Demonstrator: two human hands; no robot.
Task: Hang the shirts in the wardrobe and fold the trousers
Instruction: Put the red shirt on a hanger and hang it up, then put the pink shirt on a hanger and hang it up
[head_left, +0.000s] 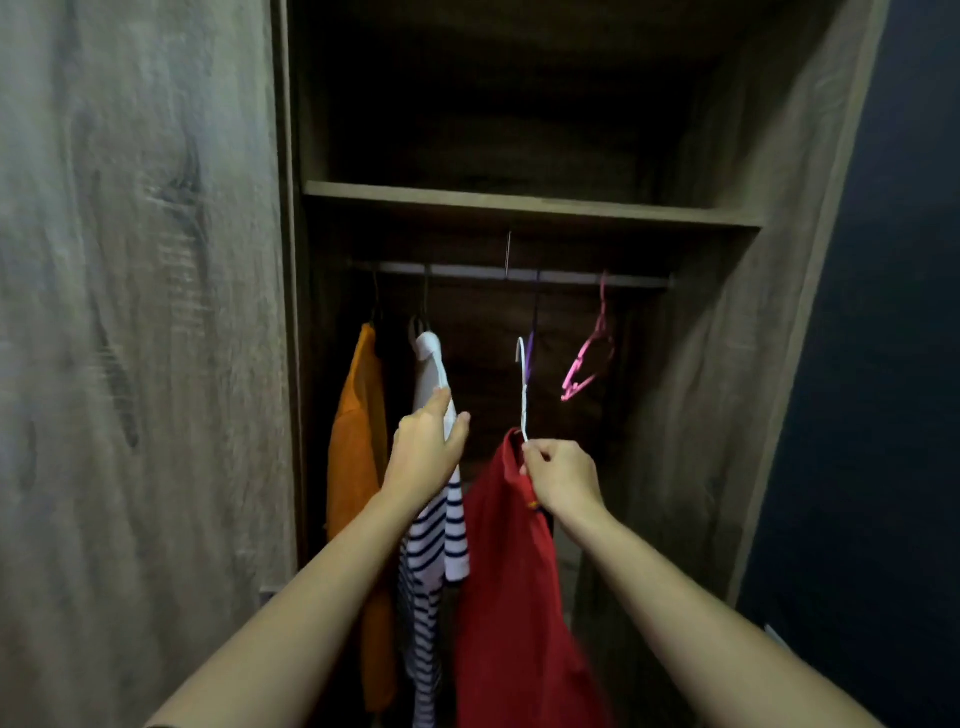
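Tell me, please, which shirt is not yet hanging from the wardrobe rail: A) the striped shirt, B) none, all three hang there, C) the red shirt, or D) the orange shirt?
C: the right hand pinches the white hanger carrying the red shirt, its hook well below the rail, while the orange shirt and striped shirt hang from it.
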